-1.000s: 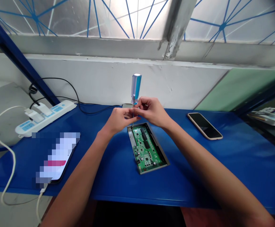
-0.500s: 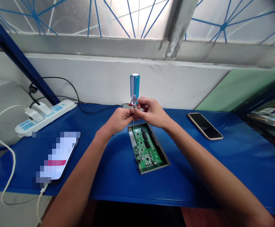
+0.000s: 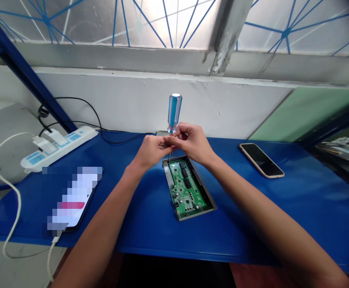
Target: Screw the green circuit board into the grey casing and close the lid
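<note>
A screwdriver [image 3: 173,113] with a clear blue handle stands upright, its tip at the far left corner of a green circuit board [image 3: 187,187] that lies in a grey metal tray [image 3: 210,200] on the blue table [image 3: 150,224]. My right hand [image 3: 192,142] pinches the screwdriver at the base of its handle. My left hand [image 3: 152,151] is closed round the thin shaft just below, fingertips meeting those of the right hand.
A phone with a lit screen [image 3: 72,200] lies at the left on a white cable [image 3: 9,224]. A dark phone [image 3: 261,160] lies at the right. A white power strip [image 3: 57,146] with plugs sits at the back left by the wall.
The screwdriver handle has tipped slightly to the right. Both hands stay at the same spot on it.
</note>
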The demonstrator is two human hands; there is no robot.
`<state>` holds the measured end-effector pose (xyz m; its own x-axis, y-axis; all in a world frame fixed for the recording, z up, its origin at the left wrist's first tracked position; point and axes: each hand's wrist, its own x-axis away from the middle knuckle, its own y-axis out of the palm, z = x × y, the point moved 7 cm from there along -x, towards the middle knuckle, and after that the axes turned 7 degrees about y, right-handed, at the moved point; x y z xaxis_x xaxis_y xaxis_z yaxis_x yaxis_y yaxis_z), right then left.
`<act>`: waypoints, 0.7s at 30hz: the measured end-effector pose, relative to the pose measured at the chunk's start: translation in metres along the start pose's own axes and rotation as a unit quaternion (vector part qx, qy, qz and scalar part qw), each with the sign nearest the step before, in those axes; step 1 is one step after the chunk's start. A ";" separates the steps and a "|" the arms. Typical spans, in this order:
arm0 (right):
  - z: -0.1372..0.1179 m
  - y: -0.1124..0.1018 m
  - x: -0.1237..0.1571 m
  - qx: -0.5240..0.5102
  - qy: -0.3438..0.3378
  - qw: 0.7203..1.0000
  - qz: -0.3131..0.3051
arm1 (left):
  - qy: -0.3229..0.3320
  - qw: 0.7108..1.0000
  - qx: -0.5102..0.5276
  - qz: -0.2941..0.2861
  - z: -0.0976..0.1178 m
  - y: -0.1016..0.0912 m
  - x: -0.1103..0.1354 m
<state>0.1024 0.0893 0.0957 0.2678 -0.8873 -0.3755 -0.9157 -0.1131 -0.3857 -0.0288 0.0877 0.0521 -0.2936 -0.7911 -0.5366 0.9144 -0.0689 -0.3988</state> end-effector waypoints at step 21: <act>0.007 0.000 -0.002 -0.032 0.031 0.997 -0.064 | 0.049 0.995 0.012 -0.087 0.012 0.008 -0.002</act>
<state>0.1038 0.0940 0.0900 0.3663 -0.8895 -0.2731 -0.8929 -0.2535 -0.3720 -0.0180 0.0811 0.0591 -0.4722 -0.7031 -0.5317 0.8537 -0.2144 -0.4746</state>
